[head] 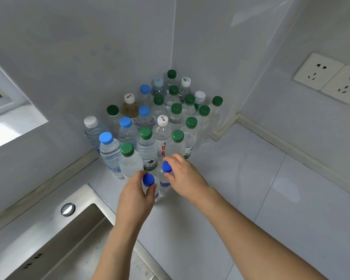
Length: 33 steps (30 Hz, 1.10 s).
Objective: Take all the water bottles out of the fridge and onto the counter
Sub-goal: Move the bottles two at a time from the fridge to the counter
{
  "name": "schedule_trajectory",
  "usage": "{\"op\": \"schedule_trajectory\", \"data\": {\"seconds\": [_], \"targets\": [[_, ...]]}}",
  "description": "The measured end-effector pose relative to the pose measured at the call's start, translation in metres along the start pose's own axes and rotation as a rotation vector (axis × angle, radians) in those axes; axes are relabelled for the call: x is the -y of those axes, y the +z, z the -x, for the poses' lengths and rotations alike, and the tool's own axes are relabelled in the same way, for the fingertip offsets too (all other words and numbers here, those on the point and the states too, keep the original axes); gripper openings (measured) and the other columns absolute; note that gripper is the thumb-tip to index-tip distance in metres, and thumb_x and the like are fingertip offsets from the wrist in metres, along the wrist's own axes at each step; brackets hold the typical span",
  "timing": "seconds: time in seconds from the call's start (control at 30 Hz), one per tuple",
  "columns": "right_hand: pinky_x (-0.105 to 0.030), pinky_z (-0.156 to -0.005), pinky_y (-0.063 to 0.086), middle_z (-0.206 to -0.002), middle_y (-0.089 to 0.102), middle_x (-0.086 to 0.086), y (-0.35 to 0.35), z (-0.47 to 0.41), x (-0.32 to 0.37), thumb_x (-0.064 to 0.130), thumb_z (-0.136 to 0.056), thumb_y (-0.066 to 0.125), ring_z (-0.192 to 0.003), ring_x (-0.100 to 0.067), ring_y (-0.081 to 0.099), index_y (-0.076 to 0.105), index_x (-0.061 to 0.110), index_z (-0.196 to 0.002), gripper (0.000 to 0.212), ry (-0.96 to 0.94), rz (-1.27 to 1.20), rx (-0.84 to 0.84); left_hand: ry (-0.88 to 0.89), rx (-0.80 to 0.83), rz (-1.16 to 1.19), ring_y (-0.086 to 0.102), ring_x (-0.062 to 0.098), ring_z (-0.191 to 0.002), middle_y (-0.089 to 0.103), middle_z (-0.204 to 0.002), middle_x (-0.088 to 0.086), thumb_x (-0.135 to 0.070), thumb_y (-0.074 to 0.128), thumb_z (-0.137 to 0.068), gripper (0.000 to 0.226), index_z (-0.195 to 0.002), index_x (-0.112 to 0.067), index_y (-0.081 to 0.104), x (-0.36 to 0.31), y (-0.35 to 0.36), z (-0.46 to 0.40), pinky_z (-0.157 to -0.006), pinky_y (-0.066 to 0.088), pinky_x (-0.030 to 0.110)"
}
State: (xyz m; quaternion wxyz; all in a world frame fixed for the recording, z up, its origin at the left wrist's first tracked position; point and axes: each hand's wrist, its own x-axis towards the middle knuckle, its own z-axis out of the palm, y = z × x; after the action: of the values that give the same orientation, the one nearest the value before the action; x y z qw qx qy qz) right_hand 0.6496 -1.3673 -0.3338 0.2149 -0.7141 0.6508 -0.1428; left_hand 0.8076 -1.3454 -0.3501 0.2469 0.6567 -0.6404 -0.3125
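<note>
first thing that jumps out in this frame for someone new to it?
The dense cluster of upright bottles packed into the corner of the counter, mostly green caps with some light blue and white. In front of it, the left hand and right hand each grip the neck of a dark-blue-capped bottle at the cluster's near edge. A steel sink sits at lower left, and a wall socket at upper right.

One head-worn wide-angle view looks steeply down and forward, close over the desk [251, 178] corner, with the walls rising behind
</note>
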Motion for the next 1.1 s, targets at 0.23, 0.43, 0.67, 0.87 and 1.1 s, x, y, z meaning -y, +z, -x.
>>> {"op": "schedule_trajectory", "data": {"seconds": [0.23,0.43,0.67,0.87,1.1], "targets": [[-0.028,-0.098,0.040,-0.141,0.042,0.001,-0.028,0.030,-0.020,0.022,-0.092,0.056,-0.120,-0.019,0.051,0.039,0.018,-0.142,0.053,0.053,-0.014,-0.030,0.187,-0.115,-0.129,0.057,0.023,-0.104,0.063,-0.113,-0.001,-0.019,0.063,-0.088,0.037,-0.124,-0.017,0.055,-0.038,0.000,0.006,-0.074,0.043,0.029],[-0.024,-0.106,0.030,-0.147,0.037,0.000,-0.058,0.091,-0.065,0.024,-0.094,0.054,-0.134,-0.017,0.039,0.037,0.015,-0.144,0.053,0.235,0.010,-0.132,0.545,-0.131,-0.167,0.059,0.028,-0.110,0.063,-0.120,0.008,-0.010,0.069,-0.084,0.035,-0.118,-0.005,0.060,-0.087,0.034,0.008,-0.089,0.050,0.035],[-0.022,-0.107,0.027,-0.151,0.031,0.003,-0.095,0.164,-0.124,0.026,-0.095,0.052,-0.135,-0.015,0.035,0.032,0.016,-0.146,0.055,0.476,-0.003,-0.285,0.675,0.150,-0.264,0.052,0.029,-0.121,0.056,-0.133,0.009,-0.017,0.058,-0.093,0.038,-0.129,-0.006,0.054,-0.145,0.107,0.014,-0.096,0.046,0.039],[-0.024,-0.111,0.027,-0.152,0.030,0.000,-0.119,0.243,-0.164,0.024,-0.095,0.052,-0.137,-0.017,0.033,0.030,0.014,-0.147,0.058,0.667,-0.028,-0.384,0.800,0.323,-0.309,0.039,0.022,-0.134,0.047,-0.144,0.002,-0.023,0.050,-0.097,0.042,-0.138,-0.012,0.046,-0.202,0.166,0.053,-0.102,0.041,0.034],[-0.023,-0.108,0.027,-0.148,0.036,-0.006,-0.140,0.372,-0.191,0.020,-0.092,0.055,-0.135,-0.019,0.037,0.034,0.009,-0.144,0.057,0.896,-0.063,-0.527,1.033,0.476,-0.374,0.034,0.019,-0.138,0.043,-0.147,0.000,-0.026,0.045,-0.100,0.044,-0.141,-0.013,0.042,-0.267,0.224,0.138,-0.106,0.037,0.031]]}}
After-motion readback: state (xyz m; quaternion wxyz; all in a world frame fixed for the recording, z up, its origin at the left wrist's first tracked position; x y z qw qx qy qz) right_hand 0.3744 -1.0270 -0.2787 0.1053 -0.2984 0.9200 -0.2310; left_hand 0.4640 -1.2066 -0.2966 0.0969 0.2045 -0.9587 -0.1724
